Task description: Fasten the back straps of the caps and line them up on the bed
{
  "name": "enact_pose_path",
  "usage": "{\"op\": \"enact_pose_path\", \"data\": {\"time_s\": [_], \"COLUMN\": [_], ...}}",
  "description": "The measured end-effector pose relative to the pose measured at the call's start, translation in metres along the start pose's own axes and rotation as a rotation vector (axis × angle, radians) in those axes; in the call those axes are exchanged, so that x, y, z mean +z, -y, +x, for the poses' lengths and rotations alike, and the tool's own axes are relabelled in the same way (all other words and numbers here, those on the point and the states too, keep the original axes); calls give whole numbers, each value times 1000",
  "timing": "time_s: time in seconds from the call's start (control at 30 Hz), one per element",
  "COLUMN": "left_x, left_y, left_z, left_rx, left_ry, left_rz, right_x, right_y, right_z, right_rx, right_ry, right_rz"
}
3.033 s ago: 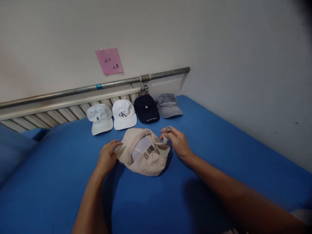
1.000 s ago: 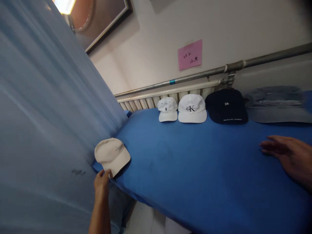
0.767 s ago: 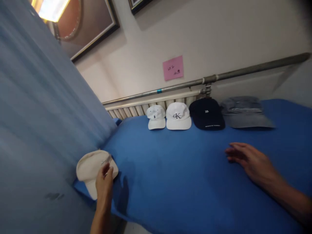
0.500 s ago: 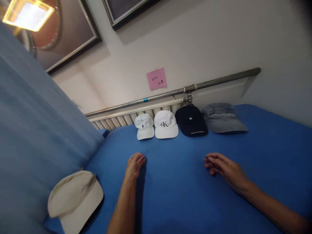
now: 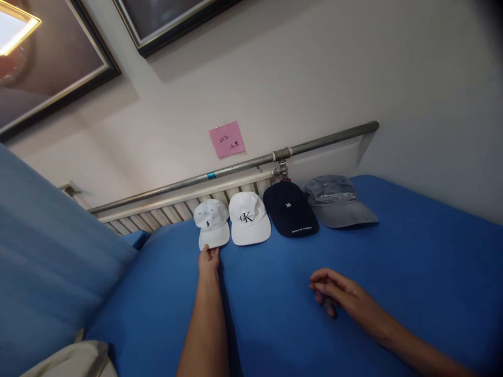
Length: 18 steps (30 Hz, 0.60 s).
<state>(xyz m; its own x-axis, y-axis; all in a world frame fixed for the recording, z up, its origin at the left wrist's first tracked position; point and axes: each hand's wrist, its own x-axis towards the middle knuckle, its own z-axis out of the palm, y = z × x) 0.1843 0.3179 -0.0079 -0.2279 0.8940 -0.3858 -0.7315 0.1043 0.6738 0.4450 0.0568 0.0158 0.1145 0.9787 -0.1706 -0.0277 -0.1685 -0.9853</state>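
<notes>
My left hand [image 5: 209,259] pinches the brim of a small pale cap [image 5: 212,222] with a dark emblem, thumb on the brim and fingers partly hidden below it. This cap is leftmost in a row along the bed's far edge. Beside it sit a white cap with black letters [image 5: 249,222], a black cap [image 5: 291,212] with small white print, and a grey cap [image 5: 340,204]. Over the blue surface [image 5: 271,309], nearer to me, my right hand [image 5: 340,293] hovers with loosely curled fingers apart and nothing in them.
Part of a beige cap [image 5: 74,361] shows at the lower left, by a blue curtain [image 5: 47,262]. Behind the row are a radiator [image 5: 165,212] and a metal pipe [image 5: 236,167]. A pink note [image 5: 227,140] and framed pictures [image 5: 173,23] hang on the wall.
My left hand has reached forward and taken hold of the pale cap's brim. My right hand keeps its loose pose. The view has shifted, leaving the beige cap mostly out of frame.
</notes>
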Motion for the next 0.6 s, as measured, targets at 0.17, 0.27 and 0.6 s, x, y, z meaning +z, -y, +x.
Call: {"op": "enact_pose_path", "data": {"time_s": [0.17,0.27,0.6], "left_x": [-20,-39,-68], "left_y": [-1,-5,23], "left_z": [-18,-44,-128], "left_rx": [50,45,-191], "left_ry": [62,167,636], "left_rz": [-81,-106,-15], "right_x": [-4,-6,8], "right_y": [-7,-10,6], "right_z": [1,2,-23], "right_rx": [-49,-73,-150], "right_ry": [49,69,60], "right_rz": [9,5,287]}}
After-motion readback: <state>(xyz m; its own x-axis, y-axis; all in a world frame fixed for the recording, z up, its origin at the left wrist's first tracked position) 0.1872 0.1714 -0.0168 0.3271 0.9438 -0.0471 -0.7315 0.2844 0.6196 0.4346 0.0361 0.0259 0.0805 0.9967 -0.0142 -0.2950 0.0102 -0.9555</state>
